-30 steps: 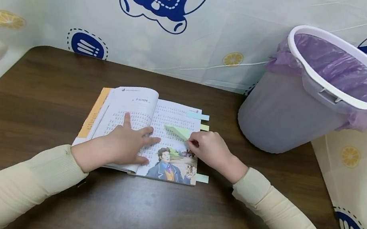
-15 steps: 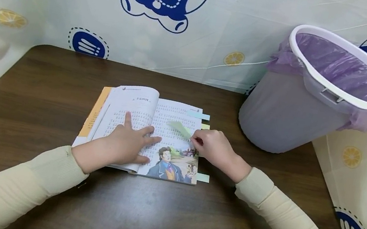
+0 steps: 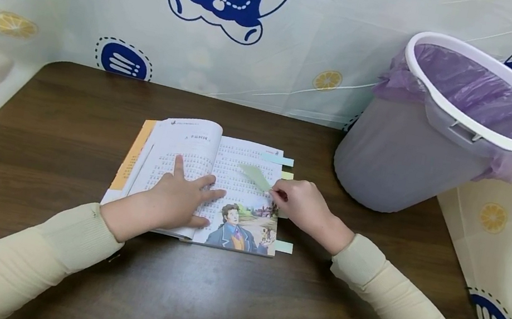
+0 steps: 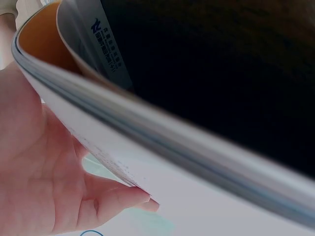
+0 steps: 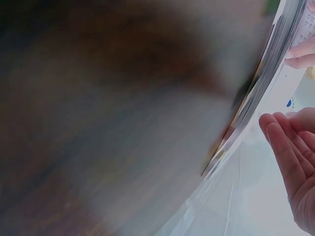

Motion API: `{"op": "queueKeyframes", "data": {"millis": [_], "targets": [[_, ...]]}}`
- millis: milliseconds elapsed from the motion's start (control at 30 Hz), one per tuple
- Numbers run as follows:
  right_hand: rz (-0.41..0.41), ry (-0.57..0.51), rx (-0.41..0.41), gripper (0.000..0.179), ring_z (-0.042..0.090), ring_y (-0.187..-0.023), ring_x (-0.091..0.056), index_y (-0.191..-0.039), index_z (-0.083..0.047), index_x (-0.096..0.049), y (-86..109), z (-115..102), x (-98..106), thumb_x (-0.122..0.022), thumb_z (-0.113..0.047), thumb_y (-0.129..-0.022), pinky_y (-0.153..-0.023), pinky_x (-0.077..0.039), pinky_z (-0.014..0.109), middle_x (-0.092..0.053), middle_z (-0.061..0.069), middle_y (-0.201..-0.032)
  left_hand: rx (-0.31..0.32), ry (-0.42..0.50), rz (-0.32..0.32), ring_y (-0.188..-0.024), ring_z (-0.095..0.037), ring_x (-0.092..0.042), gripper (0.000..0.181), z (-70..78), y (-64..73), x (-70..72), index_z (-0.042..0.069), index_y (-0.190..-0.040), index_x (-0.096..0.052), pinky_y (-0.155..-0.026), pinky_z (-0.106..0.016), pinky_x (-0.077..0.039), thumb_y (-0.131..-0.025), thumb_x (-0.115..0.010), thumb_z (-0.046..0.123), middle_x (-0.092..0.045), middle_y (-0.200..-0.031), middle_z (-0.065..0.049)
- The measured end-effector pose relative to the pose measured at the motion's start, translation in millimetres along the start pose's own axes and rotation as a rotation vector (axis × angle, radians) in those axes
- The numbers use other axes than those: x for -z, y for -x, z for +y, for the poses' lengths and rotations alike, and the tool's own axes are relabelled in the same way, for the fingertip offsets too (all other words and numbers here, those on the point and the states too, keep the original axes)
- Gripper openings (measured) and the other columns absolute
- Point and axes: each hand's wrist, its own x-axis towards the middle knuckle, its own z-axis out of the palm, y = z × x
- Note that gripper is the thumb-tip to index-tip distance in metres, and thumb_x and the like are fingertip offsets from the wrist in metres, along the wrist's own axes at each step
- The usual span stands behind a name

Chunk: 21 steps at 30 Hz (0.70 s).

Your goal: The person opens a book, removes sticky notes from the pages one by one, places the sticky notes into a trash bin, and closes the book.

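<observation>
An open book (image 3: pixel 242 151) with printed text and a picture of a person in a blue coat lies on the table. My left hand (image 3: pixel 173 196) rests spread over its left page, fingertips crossing the fold; the left wrist view shows this hand (image 4: pixel 54 167) beside the curved page edges. Thumb and fingers of my right hand (image 3: pixel 301 204) pinch one end of a pale green sticky note (image 3: pixel 255 175), whose other end slants up-left over the right page. In the right wrist view, the right hand (image 5: pixel 295 157) appears at the right edge; the note cannot be made out there.
A blue tab (image 3: pixel 278 160), a yellow-green tab (image 3: pixel 287 176) and a pale green tab (image 3: pixel 283 247) stick out of the book's right edge. Behind on the right stands a grey bin (image 3: pixel 385 147) with a purple liner. A printed curtain (image 3: pixel 270 71) borders the dark wooden table (image 3: pixel 64 122).
The right hand has shifted slightly right and away from me, taking the green sticky note along. The note's far end has swung further up. The left hand has stayed in place.
</observation>
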Motion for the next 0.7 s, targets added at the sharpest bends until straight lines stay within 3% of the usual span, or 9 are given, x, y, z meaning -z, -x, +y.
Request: {"op": "queueKeyframes", "data": {"millis": [433,700], "targets": [[-0.008,-0.004,-0.049,0.005,0.011,-0.06,-0.052,-0.095,-0.002,-0.078,2.1,3.8,0.6,-0.076,-0.006,-0.093,-0.055,-0.047,0.024,-0.071,0.005,-0.08,0.001,0.012,0.015,-0.126,-0.08,-0.026,0.069,0.5,1.1,0.1,0.024,-0.155,-0.048,-0.079,-0.063,-0.057,-0.096,-0.066,0.054,-0.041,-0.159,-0.014],[0.063,0.024,-0.018,0.003,0.012,-0.062,-0.056,-0.092,-0.002,-0.077,3.4,8.8,2.4,-0.076,-0.004,-0.092,-0.061,-0.054,0.029,-0.072,0.006,-0.079,0.004,0.008,0.014,-0.127,-0.079,-0.026,0.069,0.7,0.4,-0.1,0.024,-0.155,-0.049,-0.08,-0.063,-0.057,-0.096,-0.066,0.054,-0.042,-0.159,-0.014]]}}
